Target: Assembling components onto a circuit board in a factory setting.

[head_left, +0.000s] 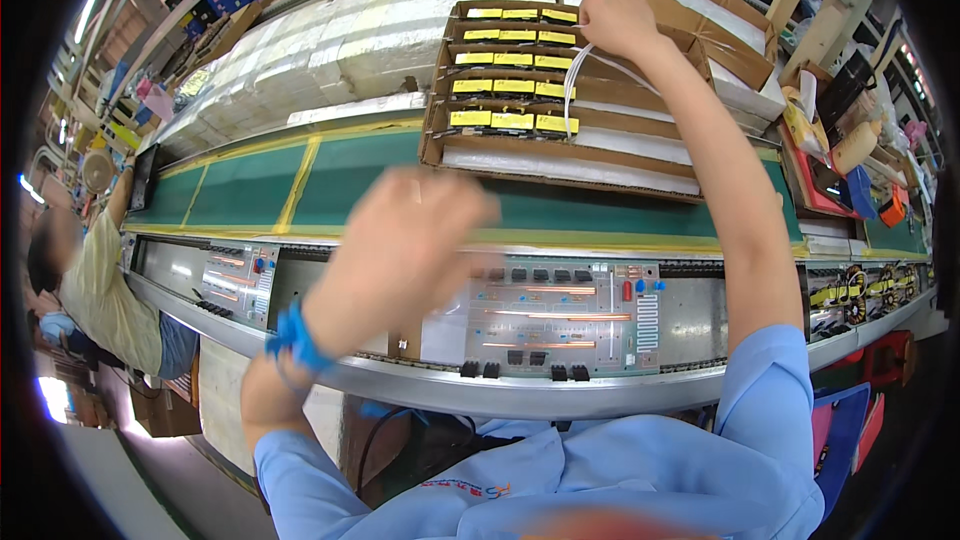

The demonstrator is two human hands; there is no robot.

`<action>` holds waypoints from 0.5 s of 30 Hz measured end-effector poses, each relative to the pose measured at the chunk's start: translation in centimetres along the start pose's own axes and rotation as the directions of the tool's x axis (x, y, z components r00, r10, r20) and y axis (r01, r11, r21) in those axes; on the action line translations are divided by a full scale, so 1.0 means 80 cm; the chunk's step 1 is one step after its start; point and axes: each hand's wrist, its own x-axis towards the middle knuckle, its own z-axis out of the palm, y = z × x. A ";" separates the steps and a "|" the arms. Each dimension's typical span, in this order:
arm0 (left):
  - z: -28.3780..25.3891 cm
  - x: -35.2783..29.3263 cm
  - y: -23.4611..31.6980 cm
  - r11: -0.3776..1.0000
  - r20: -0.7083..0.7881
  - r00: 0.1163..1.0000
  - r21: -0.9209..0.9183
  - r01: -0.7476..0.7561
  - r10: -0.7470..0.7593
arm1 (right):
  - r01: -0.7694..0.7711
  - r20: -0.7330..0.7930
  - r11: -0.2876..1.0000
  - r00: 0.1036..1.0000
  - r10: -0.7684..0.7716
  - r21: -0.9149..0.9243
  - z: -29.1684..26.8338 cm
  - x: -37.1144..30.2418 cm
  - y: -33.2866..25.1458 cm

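Right hand (620, 22): arm stretched to the far side of the cardboard tray (560, 177), hand at the tray's upper edge, just right of the farthest row of yellow-topped parts (512, 122). Fingers were curled; could not tell whether they gripped anything, since the fingertips were hidden.

White wires (570, 90) arced from the right end of the nearest row up to just below the right hand, then bent off toward its forearm. Could not confirm contact.

Yellow-topped parts sat in five rows of three, all in the left half of the tray, left of the right hand and beyond the left hand (415, 235). White lining showed in the tray's near compartment.

Left hand: motion-blurred, fingers bent, nearer the body, between tray and shirt. It overlapped the upper left part of the circuit board (560, 315) in view; grip unreadable, height above the board unclear. Blue wristband (298, 340) on that wrist.

Circuit board lay flat in the metal track (690, 325), right of the left hand and well on the body side of the right hand. Tray rested on the green counter (360, 165) past the track. Second board (240, 280) sat farther left in the track, near a co-worker (110, 280).
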 end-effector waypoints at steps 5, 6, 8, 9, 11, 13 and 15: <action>0.045 0.155 -0.126 0.978 -0.366 0.928 0.208 0.011 0.068 | -0.016 -0.124 0.945 0.991 0.060 0.326 0.006 0.002 0.004; 0.055 0.179 -0.143 0.971 -0.367 0.929 0.235 0.042 0.049 | 0.014 -0.211 0.958 0.976 0.050 0.288 0.012 0.000 -0.001; 0.083 0.220 -0.180 0.949 -0.365 0.930 0.304 0.079 0.039 | 0.021 -0.269 0.939 0.960 0.076 0.343 0.014 -0.006 -0.008; 0.094 0.239 -0.190 0.942 -0.342 0.940 0.320 0.102 0.015 | 0.017 -0.299 0.912 0.947 0.117 0.409 0.013 -0.007 -0.006; 0.109 0.265 -0.195 0.922 -0.308 0.950 0.353 0.158 -0.045 | 0.062 -0.339 0.841 0.929 0.148 0.537 0.011 0.006 0.016; 0.115 0.280 -0.203 0.915 -0.263 0.960 0.357 0.189 -0.096 | 0.228 -0.473 0.763 0.874 0.114 0.605 0.004 0.019 0.044; 0.114 0.296 -0.195 0.897 -0.213 0.968 0.389 0.211 -0.135 | 0.330 -0.568 0.668 0.805 0.170 0.667 0.007 0.036 0.093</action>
